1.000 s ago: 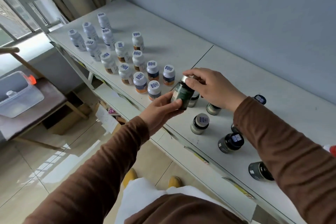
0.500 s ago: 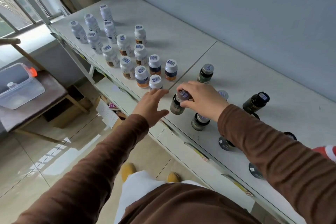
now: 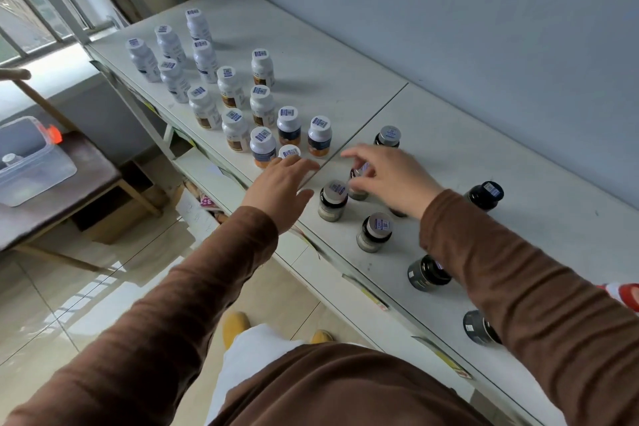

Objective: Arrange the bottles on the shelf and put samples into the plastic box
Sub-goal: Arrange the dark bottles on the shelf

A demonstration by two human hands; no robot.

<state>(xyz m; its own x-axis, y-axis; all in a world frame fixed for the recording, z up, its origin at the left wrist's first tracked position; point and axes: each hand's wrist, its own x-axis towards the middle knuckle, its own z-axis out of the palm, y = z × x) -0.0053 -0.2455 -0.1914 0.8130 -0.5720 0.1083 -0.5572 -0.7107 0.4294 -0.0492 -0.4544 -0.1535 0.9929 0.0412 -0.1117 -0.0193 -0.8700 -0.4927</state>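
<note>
White shelf [image 3: 449,135] runs from far left to near right along a grey-blue wall [image 3: 449,10], above a glossy tiled floor [image 3: 86,304]. At the far left, a clear plastic box [image 3: 31,166] with an orange latch sits on a low dark table [image 3: 69,204], well apart from the shelf; something small with a pale cap lies inside it. On the left part of the shelf, white bottles [image 3: 235,93] with barcode stickers on their caps stand upright in loose rows. The left hand [image 3: 280,187] reaches over the shelf's near edge with fingers straight and spread, holding nothing, its fingertips at the nearest white bottle. Just right of it stands a dark bottle with a grey cap [image 3: 332,200]. The right hand [image 3: 387,176] hovers over another dark bottle [image 3: 358,183], fingers loosely curled around its cap; whether they actually pinch it I cannot tell. More dark bottles [image 3: 377,232] stand to the right and near, partly hidden by the brown sleeve [image 3: 518,287].
</note>
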